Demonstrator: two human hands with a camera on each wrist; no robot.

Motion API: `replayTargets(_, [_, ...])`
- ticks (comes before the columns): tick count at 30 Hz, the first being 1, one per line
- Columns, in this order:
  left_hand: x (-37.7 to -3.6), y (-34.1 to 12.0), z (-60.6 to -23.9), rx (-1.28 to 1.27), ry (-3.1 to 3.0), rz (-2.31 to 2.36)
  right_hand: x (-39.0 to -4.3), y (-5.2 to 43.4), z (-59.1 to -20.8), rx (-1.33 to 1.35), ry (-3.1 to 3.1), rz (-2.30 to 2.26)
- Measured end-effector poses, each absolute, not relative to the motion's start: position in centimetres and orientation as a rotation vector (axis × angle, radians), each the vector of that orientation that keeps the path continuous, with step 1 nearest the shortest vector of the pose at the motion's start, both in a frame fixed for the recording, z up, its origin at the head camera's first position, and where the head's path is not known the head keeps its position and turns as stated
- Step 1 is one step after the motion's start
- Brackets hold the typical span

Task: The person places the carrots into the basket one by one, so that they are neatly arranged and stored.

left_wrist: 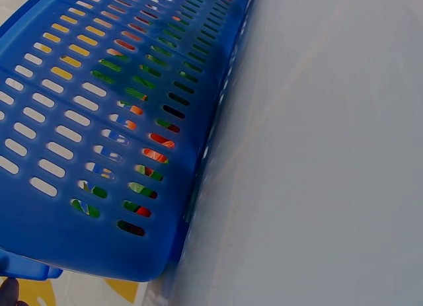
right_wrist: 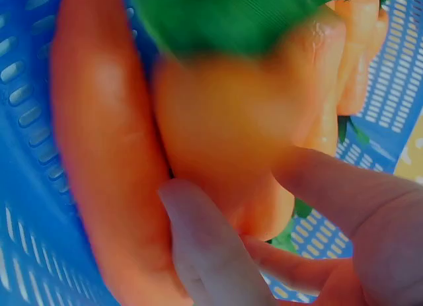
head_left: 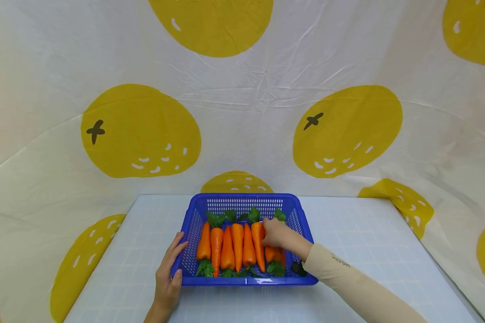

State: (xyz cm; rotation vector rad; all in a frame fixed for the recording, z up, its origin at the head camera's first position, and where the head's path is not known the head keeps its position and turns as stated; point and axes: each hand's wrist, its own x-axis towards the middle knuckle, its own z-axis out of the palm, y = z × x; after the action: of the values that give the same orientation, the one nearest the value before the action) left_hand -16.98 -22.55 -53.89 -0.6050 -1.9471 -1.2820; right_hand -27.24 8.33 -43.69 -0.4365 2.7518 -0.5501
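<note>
A blue plastic basket [head_left: 246,281] with slotted walls holds several orange carrots [head_left: 237,242] in a row, their green leafy tops at alternating ends. Over the basket's right part, my right hand [head_left: 280,234] reaches in. In the right wrist view its thumb [right_wrist: 205,240] and forefinger lie on either side of a carrot [right_wrist: 225,114] with a green top, pinching it. Another carrot [right_wrist: 106,134] lies beside it, along the basket wall. My left hand [head_left: 167,273] rests against the basket's left side near the front corner, fingers extended; the left wrist view shows only a fingertip at its lower left corner.
The basket stands on a pale checked tabletop [head_left: 117,260]. Behind and beside it hangs a white cloth [head_left: 242,134] printed with yellow fruit. A small dark item [head_left: 299,268] shows below the right wrist; its kind is unclear.
</note>
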Motion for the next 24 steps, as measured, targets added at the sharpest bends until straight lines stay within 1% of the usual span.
replayTargets(16, [-17.0,-22.5,-54.0,-0.627,-1.922,-1.286,-27.4,8.8,-43.8,-0.392,2.706,-0.629])
replayTargets(24, [-17.0,-22.6,-53.8,-0.620,-1.936,-1.277,-27.7,9.5,-42.1,-0.402,2.682,-0.657])
